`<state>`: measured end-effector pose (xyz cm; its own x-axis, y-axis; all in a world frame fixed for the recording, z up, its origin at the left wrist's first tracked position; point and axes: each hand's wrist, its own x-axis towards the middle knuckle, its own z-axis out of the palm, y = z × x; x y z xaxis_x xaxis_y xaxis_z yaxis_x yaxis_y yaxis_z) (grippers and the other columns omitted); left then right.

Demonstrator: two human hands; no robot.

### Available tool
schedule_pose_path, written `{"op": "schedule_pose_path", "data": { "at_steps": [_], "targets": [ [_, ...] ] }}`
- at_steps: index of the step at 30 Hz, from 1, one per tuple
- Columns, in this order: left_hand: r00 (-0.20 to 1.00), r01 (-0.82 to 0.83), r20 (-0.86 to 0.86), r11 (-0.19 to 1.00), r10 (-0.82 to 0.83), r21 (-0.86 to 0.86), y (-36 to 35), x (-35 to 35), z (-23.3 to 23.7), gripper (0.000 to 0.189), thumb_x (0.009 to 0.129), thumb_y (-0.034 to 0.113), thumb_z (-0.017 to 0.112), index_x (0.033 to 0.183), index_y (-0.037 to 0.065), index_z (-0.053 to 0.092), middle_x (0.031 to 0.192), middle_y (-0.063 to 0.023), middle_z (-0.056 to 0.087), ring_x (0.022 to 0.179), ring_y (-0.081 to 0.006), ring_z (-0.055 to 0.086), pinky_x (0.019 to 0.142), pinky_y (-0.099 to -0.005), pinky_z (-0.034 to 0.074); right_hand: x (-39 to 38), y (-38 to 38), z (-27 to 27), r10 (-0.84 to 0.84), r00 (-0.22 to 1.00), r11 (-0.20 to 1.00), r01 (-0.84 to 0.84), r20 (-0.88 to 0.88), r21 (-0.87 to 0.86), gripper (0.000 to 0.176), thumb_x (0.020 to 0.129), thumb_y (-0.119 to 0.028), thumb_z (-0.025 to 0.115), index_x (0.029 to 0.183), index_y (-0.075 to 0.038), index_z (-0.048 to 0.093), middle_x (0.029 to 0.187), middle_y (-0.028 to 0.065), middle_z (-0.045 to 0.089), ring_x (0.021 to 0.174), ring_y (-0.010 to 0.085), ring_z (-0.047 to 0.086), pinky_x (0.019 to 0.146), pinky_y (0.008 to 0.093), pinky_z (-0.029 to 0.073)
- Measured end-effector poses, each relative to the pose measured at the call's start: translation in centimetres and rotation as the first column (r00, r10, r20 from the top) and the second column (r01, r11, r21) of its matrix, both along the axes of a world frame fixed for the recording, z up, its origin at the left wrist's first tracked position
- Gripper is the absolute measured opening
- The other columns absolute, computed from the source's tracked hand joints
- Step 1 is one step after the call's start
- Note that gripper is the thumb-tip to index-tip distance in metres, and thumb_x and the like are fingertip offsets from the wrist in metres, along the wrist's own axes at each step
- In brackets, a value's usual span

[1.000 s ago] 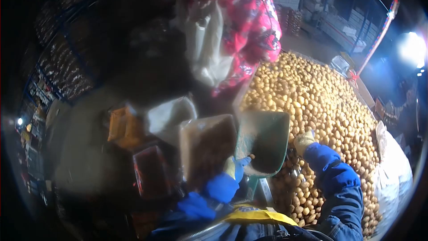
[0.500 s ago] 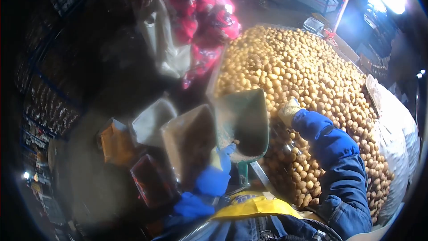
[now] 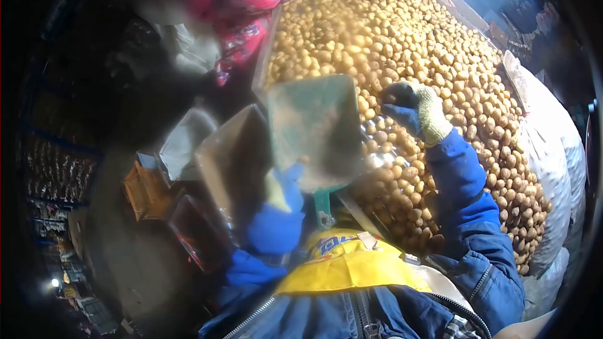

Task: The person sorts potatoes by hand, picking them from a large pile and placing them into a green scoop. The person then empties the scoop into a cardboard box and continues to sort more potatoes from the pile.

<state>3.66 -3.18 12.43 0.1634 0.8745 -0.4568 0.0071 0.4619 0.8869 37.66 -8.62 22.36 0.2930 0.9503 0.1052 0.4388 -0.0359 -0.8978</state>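
Observation:
My right hand (image 3: pixel 422 111), in a blue and pale yellow glove, hovers over a large heap of potatoes (image 3: pixel 452 81). Its fingers are curved with a gap to the thumb, and I see no potato in it. My left hand (image 3: pixel 284 191), gloved alike, is at the lower left edge of a green tray (image 3: pixel 314 122). A small brown lump, perhaps a potato (image 3: pixel 303 160), shows by its fingertips. Blur hides whether the fingers hold it or it lies in the tray. Some potatoes near my right hand rest on a shiny surface (image 3: pixel 383 157).
Left of the tray stand an open bin (image 3: pixel 217 150), a whitish container (image 3: pixel 187 144), an orange container (image 3: pixel 151 194) and a dark red-edged one (image 3: pixel 191 226). A person in red patterned clothes (image 3: pixel 245 31) stands at the far side. White sacks (image 3: pixel 546 144) line the right.
The view has shifted, so the tray and heap sit higher and further left. My right hand has come off the potatoes and its fingers have spread. My left hand stays by the tray.

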Motion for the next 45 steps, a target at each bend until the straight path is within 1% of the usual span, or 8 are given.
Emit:
{"op": "schedule_pose_path", "data": {
  "at_steps": [3,4,10,16,20,23,32,45],
  "targets": [
    [1.0,0.025,-0.003,0.995,-0.024,0.098,-0.1,-0.3,-1.4,0.022,0.095,0.025,0.08,0.095,0.005,0.073,0.067,0.0027,0.055,0.056,-0.0079,0.049,0.051,-0.0303,0.037,-3.4,0.8,0.4,0.146,0.981,0.987,-0.136,-0.13,0.087,0.037,0.09,-0.008,0.079,0.125,-0.002,0.071,0.103,0.009,0.079,0.089,0.0211,0.076,0.082,0.0329,0.061],
    [0.999,0.042,0.01,0.993,-0.043,0.108,-0.2,-0.5,-1.4,0.022,0.097,0.026,0.077,0.098,0.004,0.072,0.069,0.002,0.056,0.058,-0.0087,0.05,0.051,-0.0303,0.038,-4.0,0.2,2.9,0.236,0.906,0.935,-0.31,0.352,0.171,0.048,0.092,-0.011,0.079,0.137,-0.003,0.064,0.108,0.01,0.079,0.094,0.0215,0.077,0.085,0.0333,0.061],
    [0.956,0.103,0.276,0.995,-0.1,0.002,0.0,-2.0,-4.4,0.042,0.107,0.037,0.052,0.114,-0.001,0.068,0.086,-0.0102,0.068,0.069,-0.023,0.068,0.062,-0.0367,0.056,-3.8,-2.0,-1.8,-0.028,0.912,0.98,-0.055,0.408,0.19,0.055,0.09,-0.017,0.083,0.14,-0.005,0.063,0.106,0.0134,0.078,0.081,0.0269,0.078,0.074,0.0365,0.062],
    [0.811,0.093,0.582,0.972,0.051,-0.215,-0.6,-0.6,0.3,0.048,0.108,0.035,0.045,0.122,-0.006,0.064,0.102,-0.0214,0.072,0.09,-0.0354,0.075,0.077,-0.044,0.063,-5.3,-10.7,-5.1,0.255,0.77,0.942,-0.06,0.585,-0.331,0.069,0.078,-0.028,0.084,0.138,-0.005,0.06,0.138,0.0205,0.064,0.134,0.0414,0.056,0.117,0.0627,0.034],
    [0.833,0.073,0.552,0.996,-0.03,-0.056,0.9,-1.5,-3.2,0.044,0.107,0.031,0.048,0.124,-0.007,0.065,0.104,-0.0204,0.072,0.092,-0.0329,0.075,0.08,-0.042,0.062,-9.0,-12.6,-6.0,0.089,0.743,0.994,-0.027,0.663,-0.103,0.05,0.087,-0.029,0.074,0.128,-0.003,0.063,0.121,0.02,0.068,0.125,0.0441,0.06,0.11,0.0609,0.041],
    [0.829,0.057,0.559,0.997,-0.019,-0.05,1.4,-1.0,-2.7,0.043,0.107,0.03,0.05,0.125,-0.007,0.065,0.105,-0.0201,0.072,0.093,-0.0319,0.074,0.08,-0.0414,0.062,-7.6,-10.1,-3.4,0.364,0.818,0.899,-0.184,0.445,-0.397,0.048,0.088,-0.026,0.072,0.129,-0.001,0.063,0.112,0.0174,0.07,0.113,0.041,0.065,0.101,0.0547,0.046],
    [0.836,0.036,0.548,0.998,-0.005,-0.045,1.9,-0.3,-1.9,0.041,0.105,0.025,0.054,0.127,-0.007,0.065,0.108,-0.019,0.073,0.096,-0.0287,0.074,0.082,-0.0398,0.061,-3.5,2.1,-10.6,-0.081,0.591,0.993,-0.024,0.803,0.118,0.055,0.093,-0.042,0.07,0.137,-0.01,0.061,0.138,0.0187,0.061,0.13,0.043,0.053,0.107,0.0563,0.041],
    [0.868,-0.012,0.495,0.999,0.027,-0.034,1.5,0.6,-0.7,0.039,0.103,0.019,0.06,0.131,-0.008,0.065,0.113,-0.0174,0.073,0.099,-0.024,0.073,0.085,-0.0373,0.06,-5.3,-4.7,-1.4,0.603,0.638,0.722,-0.181,0.479,-0.668,0.046,0.084,-0.028,0.076,0.128,-0.018,0.069,0.118,0.0112,0.071,0.118,0.033,0.064,0.106,0.0521,0.044]
  ]
}}
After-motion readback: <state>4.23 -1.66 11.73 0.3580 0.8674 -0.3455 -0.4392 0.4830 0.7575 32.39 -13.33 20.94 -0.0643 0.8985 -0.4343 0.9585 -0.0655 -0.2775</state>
